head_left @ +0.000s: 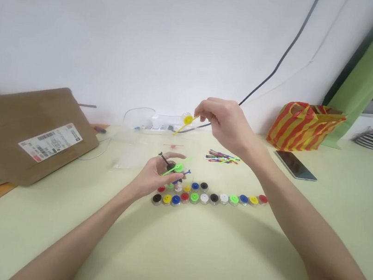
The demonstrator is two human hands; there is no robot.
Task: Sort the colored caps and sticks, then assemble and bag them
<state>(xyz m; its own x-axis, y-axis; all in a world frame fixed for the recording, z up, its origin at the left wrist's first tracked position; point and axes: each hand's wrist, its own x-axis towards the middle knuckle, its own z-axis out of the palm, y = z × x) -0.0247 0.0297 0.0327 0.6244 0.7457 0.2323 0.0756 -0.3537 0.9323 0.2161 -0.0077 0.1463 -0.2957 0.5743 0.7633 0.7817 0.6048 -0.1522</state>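
My right hand (pixel 220 117) is raised over the table, its fingers pinching a yellow stick with a round yellow and clear piece (pixel 188 119) on it. Lower and to the left, my left hand (pixel 157 173) holds several such pieces together, among them a green one (pixel 178 168), with black and blue sticks poking out. Just below that hand, rows of small round pieces (pixel 194 198) in black, yellow, blue, red, green and white stand on the table. A pile of coloured sticks (pixel 222 158) lies behind the rows. A red piece (pixel 173 146) lies farther back.
At the left lies a cardboard package (pixel 26 130) with a label. A clear plastic bag (pixel 130 155) and a power strip (pixel 160 124) are near the wall. On the right are a phone (pixel 295 165) and a red and yellow striped bag (pixel 300 126).
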